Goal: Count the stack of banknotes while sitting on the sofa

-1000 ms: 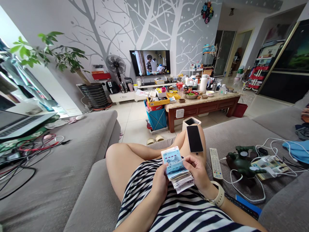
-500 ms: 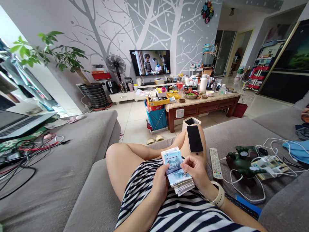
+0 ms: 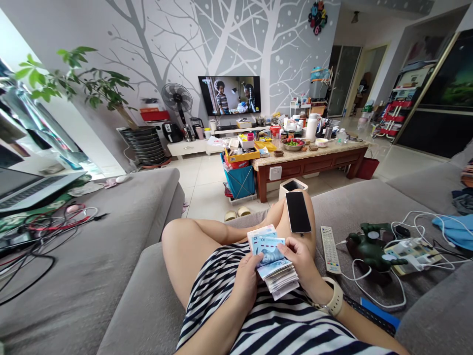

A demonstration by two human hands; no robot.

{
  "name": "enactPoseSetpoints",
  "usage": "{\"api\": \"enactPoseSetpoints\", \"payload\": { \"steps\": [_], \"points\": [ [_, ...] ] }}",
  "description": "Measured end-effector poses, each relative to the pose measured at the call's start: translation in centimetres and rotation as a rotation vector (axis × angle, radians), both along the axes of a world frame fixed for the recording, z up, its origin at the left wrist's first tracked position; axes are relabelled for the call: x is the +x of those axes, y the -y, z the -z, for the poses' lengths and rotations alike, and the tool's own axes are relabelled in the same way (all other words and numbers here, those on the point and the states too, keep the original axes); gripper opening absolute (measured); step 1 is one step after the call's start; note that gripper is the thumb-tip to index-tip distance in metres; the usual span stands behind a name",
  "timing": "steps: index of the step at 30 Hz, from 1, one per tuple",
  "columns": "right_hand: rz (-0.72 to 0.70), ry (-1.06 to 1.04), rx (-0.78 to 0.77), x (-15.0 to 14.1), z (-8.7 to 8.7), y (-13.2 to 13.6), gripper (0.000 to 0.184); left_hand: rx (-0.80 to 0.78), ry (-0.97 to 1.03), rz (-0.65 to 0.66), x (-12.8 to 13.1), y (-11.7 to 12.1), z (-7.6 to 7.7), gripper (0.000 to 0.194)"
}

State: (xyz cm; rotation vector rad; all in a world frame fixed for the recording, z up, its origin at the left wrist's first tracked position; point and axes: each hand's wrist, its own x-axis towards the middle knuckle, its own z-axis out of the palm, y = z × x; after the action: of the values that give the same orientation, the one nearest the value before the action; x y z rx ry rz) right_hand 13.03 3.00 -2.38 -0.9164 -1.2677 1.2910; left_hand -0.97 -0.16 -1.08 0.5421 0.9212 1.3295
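A stack of banknotes point(image 3: 275, 271) is resting between both hands above a striped garment point(image 3: 269, 325), its long axis slanting from upper left to lower right. The left hand point(image 3: 247, 282) is cupping the stack's lower edge, its fingers mostly hidden behind the notes. The right hand point(image 3: 298, 261), nearer the top note, is pressing its fingers point(image 3: 288, 245) together on that note. A black smartphone point(image 3: 297, 212) is lying on the knee beyond, beside a white remote control point(image 3: 330, 249) on the grey sofa point(image 3: 365, 202).
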Motion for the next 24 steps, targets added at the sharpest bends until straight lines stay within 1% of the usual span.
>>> {"api": "enactPoseSetpoints", "payload": {
  "steps": [4, 8, 10, 14, 17, 20, 24],
  "points": [
    [0.007, 0.006, 0.044, 0.02, -0.35, 0.19, 0.035, -0.038, 0.023, -0.080, -0.08, -0.35, 0.87, 0.019],
    [0.007, 0.024, 0.088, 0.10, -0.71, 0.40, 0.035, -0.085, 0.076, -0.105, 0.08, -0.59, 1.06, 0.020],
    [-0.015, 0.016, 0.092, 0.15, -0.76, 0.49, 0.034, -0.090, 0.094, -0.105, 0.15, -0.64, 0.91, 0.019],
    [-0.052, -0.024, 0.074, 0.18, -0.73, 0.61, 0.032, -0.047, 0.111, -0.066, 0.16, -0.64, 0.59, 0.021],
    [-0.066, -0.068, 0.047, 0.12, -0.80, 0.65, 0.027, -0.027, 0.090, -0.037, 0.11, -0.59, 0.59, 0.022],
    [-0.086, -0.123, 0.026, 0.02, -0.95, 0.68, 0.021, -0.020, 0.062, -0.039, 0.06, -0.54, 0.70, 0.023],
    [-0.082, -0.148, 0.031, -0.07, -0.99, 0.67, 0.018, -0.027, 0.045, -0.045, 0.03, -0.49, 0.70, 0.022]
  ]
}}
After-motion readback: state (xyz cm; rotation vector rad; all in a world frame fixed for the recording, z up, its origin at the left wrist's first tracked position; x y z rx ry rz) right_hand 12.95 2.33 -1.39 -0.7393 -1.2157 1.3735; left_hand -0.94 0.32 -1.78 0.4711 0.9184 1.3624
